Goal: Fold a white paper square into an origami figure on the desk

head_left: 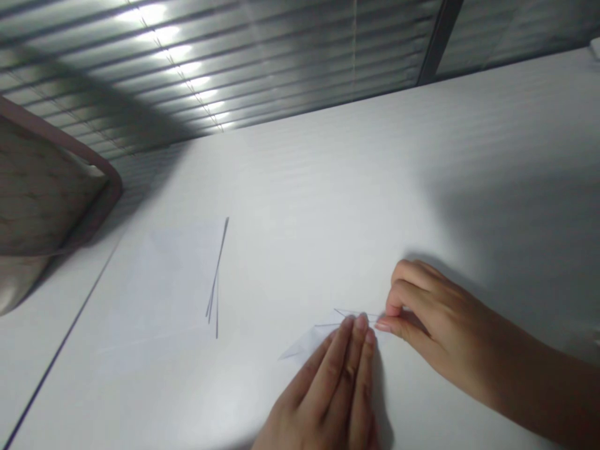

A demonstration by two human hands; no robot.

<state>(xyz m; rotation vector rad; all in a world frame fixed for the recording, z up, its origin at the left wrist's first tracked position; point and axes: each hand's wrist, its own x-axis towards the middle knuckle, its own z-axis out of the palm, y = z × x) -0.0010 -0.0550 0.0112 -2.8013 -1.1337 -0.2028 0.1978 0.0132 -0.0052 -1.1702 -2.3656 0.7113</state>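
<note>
A small folded piece of white paper [307, 340] lies on the white table [356, 187] near the front. My left hand [335, 384] rests flat on it, fingers stretched out and pressed together, holding it down. My right hand [417, 312] is curled, with thumb and forefinger pinching the paper's right tip. Most of the paper is hidden under my left fingers.
A stack of white paper sheets [180, 281] lies to the left on the table, its right edges fanned. A brown cushioned chair back [42, 194] stands at the far left. Closed window blinds [210, 56] run along the table's far edge.
</note>
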